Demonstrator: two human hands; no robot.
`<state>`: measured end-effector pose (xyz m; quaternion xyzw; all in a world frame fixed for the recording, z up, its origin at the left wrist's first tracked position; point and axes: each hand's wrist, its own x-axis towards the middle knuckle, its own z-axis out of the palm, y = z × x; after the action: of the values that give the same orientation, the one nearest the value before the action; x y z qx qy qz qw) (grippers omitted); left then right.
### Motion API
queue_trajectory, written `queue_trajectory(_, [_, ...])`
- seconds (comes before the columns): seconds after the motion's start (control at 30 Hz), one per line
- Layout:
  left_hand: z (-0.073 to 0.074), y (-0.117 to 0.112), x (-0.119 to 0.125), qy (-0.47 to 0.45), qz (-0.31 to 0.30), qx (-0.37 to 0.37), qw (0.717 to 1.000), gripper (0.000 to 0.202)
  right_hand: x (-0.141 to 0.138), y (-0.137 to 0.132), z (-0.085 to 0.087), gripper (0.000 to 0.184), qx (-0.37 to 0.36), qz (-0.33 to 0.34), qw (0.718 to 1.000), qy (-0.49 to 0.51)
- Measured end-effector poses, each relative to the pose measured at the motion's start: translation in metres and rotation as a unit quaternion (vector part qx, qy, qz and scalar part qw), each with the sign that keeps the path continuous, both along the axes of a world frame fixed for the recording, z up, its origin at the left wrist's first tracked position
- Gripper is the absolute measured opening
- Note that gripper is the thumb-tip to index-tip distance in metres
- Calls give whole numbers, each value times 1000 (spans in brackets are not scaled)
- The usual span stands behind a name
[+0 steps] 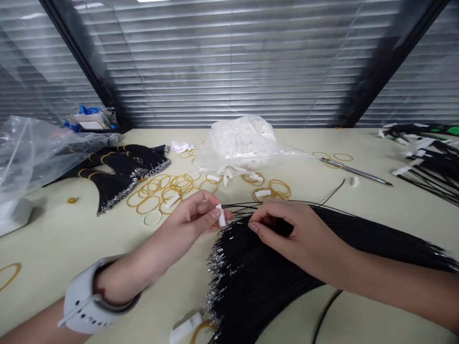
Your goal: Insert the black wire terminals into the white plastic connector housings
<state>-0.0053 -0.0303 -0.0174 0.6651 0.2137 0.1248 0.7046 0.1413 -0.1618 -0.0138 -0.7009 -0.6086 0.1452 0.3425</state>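
Note:
My left hand [201,215] pinches a small white plastic connector housing [222,216] between thumb and fingers, held upright. Thin black wires [244,206] run from beside the housing back behind my right hand. Thumb and forefinger of my right hand [287,224] are pinched together just right of the housing, on what looks like a thin black wire whose metal tip points left; the grip partly hides it. Beneath both hands lies a large bundle of black wires [258,277] with crimped metal terminals [217,267] fanned out at its left end.
Yellow rubber bands [154,188] and loose white housings lie behind my hands. A clear bag of white parts [244,136] stands further back. Banded black wire bundles [118,172] are at left near a plastic bag [32,153]. A metal pen-like tool [358,172] lies right.

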Motion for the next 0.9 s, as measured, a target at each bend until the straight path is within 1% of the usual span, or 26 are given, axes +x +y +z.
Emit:
queue_trajectory(0.13, [1, 0, 0, 2, 4, -4, 1000, 10, 0, -1, 0, 10, 13, -3, 1000, -15])
queue_trajectory(0.37, [0, 1, 0, 9, -11, 3, 1000, 9, 1, -1, -1, 11, 27, 26, 999, -37])
queue_trajectory(0.53, [-2, 2, 0, -4, -30, 2, 1000, 8, 2, -1, -1, 11, 33, 28, 998, -48])
queue_trajectory(0.63, [-1, 0, 0, 2, -28, 17, 999, 7, 2, -2, -1, 10, 31, 25, 998, -49])
queue_trajectory(0.9, [0, 0, 0, 6, -26, 23, 999, 9, 2, -2, -3, 14, 35, 13, 998, -52])
